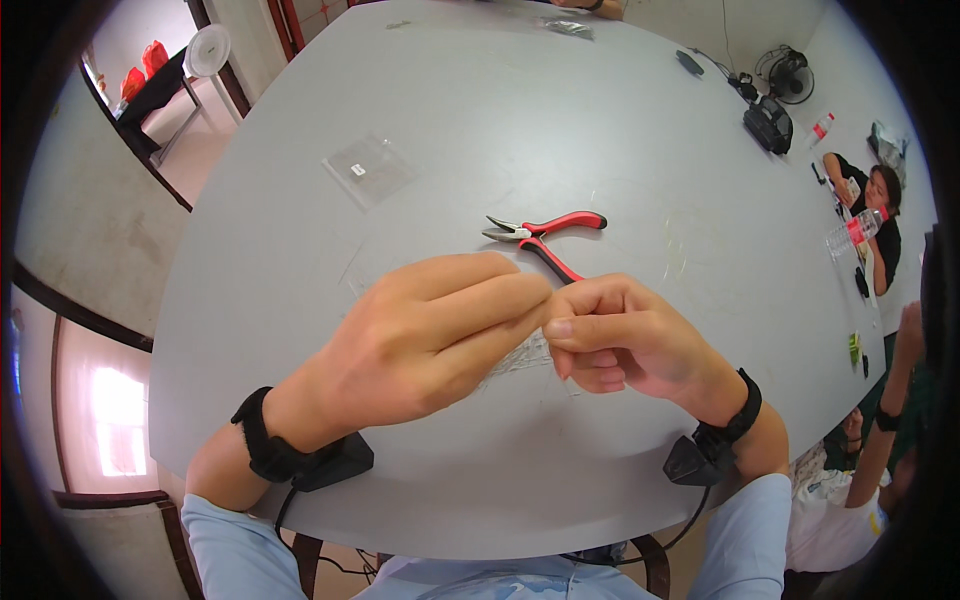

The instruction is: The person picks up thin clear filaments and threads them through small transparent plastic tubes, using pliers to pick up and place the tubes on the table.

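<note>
My left hand [415,335] reaches over the table with its fingers pressed together. Its fingertips meet those of my right hand [635,335], which is closed in a pinch, thumb against the curled fingers. Whatever lies between the fingertips is hidden or too small to make out. Just beyond the hands, a pair of pliers [526,235] with red and black handles rests on the table, its jaws and handles spread. Under and between my hands is a loose pile of thin, silvery wire-like pieces [520,360], partly covered by the left hand.
A clear plastic bag [368,172] lies flat on the grey table [300,235], farther left. Thin strands [678,250] are scattered at right. Along the right side are a black case [769,125], a fan [790,75], a bottle [858,232] and a seated person [884,240]. Cables run from my wrist devices.
</note>
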Demonstrator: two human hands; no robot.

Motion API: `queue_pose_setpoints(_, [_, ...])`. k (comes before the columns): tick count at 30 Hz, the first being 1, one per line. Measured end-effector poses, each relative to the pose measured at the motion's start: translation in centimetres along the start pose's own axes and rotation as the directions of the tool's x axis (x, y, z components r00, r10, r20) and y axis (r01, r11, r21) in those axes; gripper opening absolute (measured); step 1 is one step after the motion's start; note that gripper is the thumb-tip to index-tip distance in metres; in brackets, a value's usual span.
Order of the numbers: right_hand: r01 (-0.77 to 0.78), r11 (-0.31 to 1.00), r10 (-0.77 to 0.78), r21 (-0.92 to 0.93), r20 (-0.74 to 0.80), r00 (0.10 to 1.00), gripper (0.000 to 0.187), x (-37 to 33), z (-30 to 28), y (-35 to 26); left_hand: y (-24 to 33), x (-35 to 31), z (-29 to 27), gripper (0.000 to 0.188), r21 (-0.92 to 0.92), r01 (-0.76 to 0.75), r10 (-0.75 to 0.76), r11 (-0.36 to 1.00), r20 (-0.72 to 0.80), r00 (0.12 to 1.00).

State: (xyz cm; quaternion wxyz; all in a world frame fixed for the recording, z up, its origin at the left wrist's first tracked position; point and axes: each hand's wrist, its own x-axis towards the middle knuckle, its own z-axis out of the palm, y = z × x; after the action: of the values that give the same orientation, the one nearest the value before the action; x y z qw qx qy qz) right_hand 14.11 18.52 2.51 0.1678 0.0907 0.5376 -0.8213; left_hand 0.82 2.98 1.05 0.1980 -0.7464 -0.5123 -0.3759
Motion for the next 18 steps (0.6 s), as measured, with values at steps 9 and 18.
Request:
queue_pose_setpoints(9, [0.339, 0.925, -0.353, -0.17, -0.062, 0.934, 0.014, 0.0, -0.4, 0.7, 0.9, 0.4, -0.2, 0.014, -0.22, 0.391, -0.415, 0.894, -0.075, 0.907])
queue_pose_setpoints(18, [0.347, 0.912, -0.387, -0.221, -0.175, 0.906, 0.016, 0.0, 1.0, 0.2, 2.0, -0.2, 0.4, 0.009, -0.573, 0.717, -0.803, 0.397, 0.162, 0.573])
